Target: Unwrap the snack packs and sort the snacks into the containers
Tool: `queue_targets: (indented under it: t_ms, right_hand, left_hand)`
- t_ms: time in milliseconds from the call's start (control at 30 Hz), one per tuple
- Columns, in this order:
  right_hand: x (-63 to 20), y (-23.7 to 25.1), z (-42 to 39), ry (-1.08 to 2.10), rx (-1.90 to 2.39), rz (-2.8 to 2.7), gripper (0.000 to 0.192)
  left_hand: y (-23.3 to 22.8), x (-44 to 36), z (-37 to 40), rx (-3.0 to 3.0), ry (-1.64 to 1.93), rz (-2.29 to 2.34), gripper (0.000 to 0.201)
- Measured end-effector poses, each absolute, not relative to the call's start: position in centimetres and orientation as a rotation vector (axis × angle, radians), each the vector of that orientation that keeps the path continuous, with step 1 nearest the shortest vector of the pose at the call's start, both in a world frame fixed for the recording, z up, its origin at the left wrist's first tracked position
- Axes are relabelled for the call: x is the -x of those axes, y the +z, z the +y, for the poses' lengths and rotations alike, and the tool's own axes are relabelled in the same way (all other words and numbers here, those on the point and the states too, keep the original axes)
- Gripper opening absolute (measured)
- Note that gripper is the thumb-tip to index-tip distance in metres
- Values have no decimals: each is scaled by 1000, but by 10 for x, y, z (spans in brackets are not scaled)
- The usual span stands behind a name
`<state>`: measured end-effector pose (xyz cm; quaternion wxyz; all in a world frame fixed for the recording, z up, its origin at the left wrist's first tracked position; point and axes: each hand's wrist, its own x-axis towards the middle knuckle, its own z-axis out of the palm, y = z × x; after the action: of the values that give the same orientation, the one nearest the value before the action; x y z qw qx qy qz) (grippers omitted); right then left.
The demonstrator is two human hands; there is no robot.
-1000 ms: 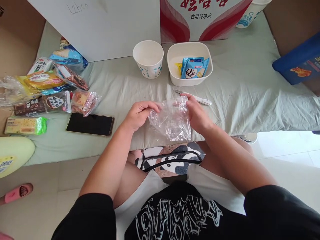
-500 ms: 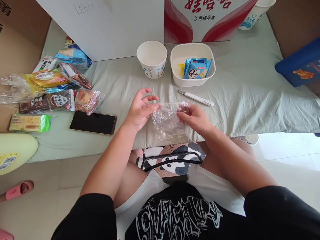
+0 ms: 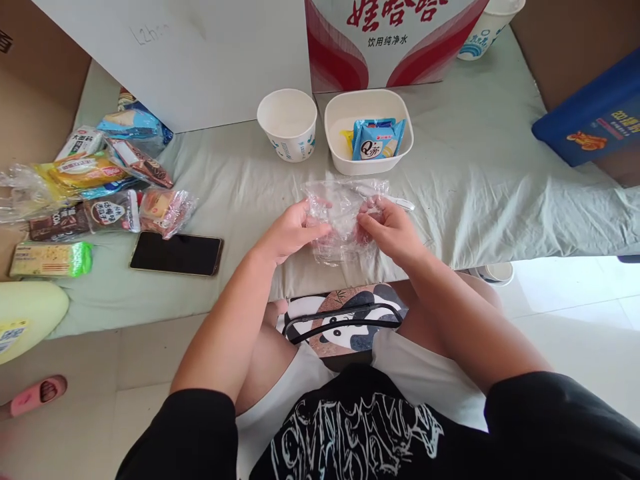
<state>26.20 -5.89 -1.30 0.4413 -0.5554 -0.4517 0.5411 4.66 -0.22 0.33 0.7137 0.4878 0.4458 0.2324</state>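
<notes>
Head view shows us holding a crumpled clear plastic bag point(image 3: 343, 220) just in front of the white square bowl point(image 3: 369, 137), over the near edge of the pale green sheet point(image 3: 475, 180). Our left hand point(image 3: 295, 232) pinches the bag's left side between thumb and fingers, and our right hand point(image 3: 390, 230) pinches its right side, both sets of fingers pressed together on the film, with the bag stretched between them. We judge the step in hand to be working the bag's mouth open or flattening it; the next move would call for rubbing the two layers apart while keeping the thin film from slipping or tearing. Partly behind the bag, on the bowl's near side, lies a white pen-like tool point(image 3: 397, 199). Inside the bowl sit a blue snack packet point(image 3: 373, 141) and something yellow. Just left of the bowl stands a white paper cup point(image 3: 287, 125). Well to the bowl's left lie a black phone point(image 3: 176, 253) and a heap of wrapped snacks point(image 3: 100, 187). Nearer to us than the bowl, a panda-print pouch point(image 3: 345, 323) rests on our lap
</notes>
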Motion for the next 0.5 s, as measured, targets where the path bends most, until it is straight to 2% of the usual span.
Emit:
queue_targets:
  t_ms: [100,233,367,500]
  right_hand:
    - [-263,-8,-59,1342,1318,-1128,33]
    - [-261,-1,-59,1395,1150,-1046,32]
    - [-262,2,-58,1411,1177,-1141,47]
    - [-261,-5,-55,1292,1450,-1195,32]
  left_hand:
    - [6,-42,-7,-1140,570,1014,41]
    - [6,-32,-9,-1032,698,890,28]
    - [3,-24,-5,-1080,698,908,34]
    - [-4,-26,3,-1356,696,1003,22]
